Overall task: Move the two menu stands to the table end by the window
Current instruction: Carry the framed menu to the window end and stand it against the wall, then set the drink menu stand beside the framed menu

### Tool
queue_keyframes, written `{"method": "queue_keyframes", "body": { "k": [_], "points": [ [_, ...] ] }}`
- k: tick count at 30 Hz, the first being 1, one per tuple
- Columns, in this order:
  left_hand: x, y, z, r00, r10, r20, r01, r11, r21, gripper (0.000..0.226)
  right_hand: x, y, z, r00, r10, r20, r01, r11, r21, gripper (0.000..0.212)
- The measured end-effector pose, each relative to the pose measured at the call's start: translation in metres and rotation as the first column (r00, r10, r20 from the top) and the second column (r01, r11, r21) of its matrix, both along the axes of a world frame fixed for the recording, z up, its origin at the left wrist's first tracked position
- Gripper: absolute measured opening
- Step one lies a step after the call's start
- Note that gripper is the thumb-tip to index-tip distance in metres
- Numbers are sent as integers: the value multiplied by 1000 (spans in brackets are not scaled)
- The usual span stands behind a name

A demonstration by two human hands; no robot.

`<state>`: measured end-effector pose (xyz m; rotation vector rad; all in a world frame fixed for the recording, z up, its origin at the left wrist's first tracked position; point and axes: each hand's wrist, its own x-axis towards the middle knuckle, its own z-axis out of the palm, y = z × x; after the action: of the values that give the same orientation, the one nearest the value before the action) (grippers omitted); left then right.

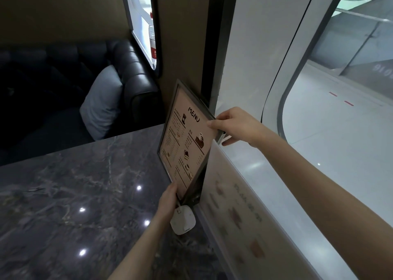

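With the left hand (168,196) pinching its lower corner at six o'clock and the right hand (231,125) gripping its top corner at two o'clock, the framed menu stand (182,139) leans at the marble table (74,184)'s window edge and could slide or topple onto the white call button (183,220).

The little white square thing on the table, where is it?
In the head view, the small white square device lies on the dark marble table near the window-side edge, just below the framed menu stand and beside the left hand.
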<state>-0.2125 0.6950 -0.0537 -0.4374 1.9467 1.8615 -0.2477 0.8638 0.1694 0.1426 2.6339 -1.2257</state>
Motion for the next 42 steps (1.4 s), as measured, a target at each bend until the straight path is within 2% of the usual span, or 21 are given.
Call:
{"method": "queue_keyframes", "body": {
  "k": [2,6,10,12,14,17,19,22,24,28,34,42],
  "points": [
    [6,3,5,987,-32,-159,-8,971,-241,35,7,0,3,1000,7,14,-7,999,31,28],
    [33,15,15,884,-166,-437,-86,861,-502,23,27,3,10,999,16,49,-21,995,93,36],
    [65,23,12,743,-345,-573,-117,776,-620,13,56,7,14,999,40,5,-40,989,142,40],
    [84,27,7,692,-393,-605,-110,772,-627,10,71,8,15,998,39,-58,-31,991,128,43],
    [101,31,1,703,-434,-563,-30,773,-633,15,84,7,15,992,41,-122,-28,994,107,46],
    [122,38,-7,690,-576,-438,122,689,-714,38,99,4,12,980,49,-193,-32,996,89,53],
    [131,42,-17,662,-691,-291,229,556,-799,54,104,2,9,972,56,-226,-39,996,79,55],
    [133,45,-31,587,-810,12,388,268,-882,64,108,-1,3,962,77,-263,-54,994,92,50],
    [133,46,-34,561,-825,75,413,200,-889,68,108,-3,-2,953,82,-292,-46,990,130,43],
    [131,48,-34,555,-827,89,435,198,-878,65,106,-2,-9,925,48,-377,31,979,199,30],
    [128,45,-31,553,-829,89,466,219,-857,66,107,0,-12,914,29,-405,46,983,176,32],
    [133,38,-23,574,-819,8,408,277,-870,67,105,10,-2,894,3,-449,66,988,138,39]
  ]
}}
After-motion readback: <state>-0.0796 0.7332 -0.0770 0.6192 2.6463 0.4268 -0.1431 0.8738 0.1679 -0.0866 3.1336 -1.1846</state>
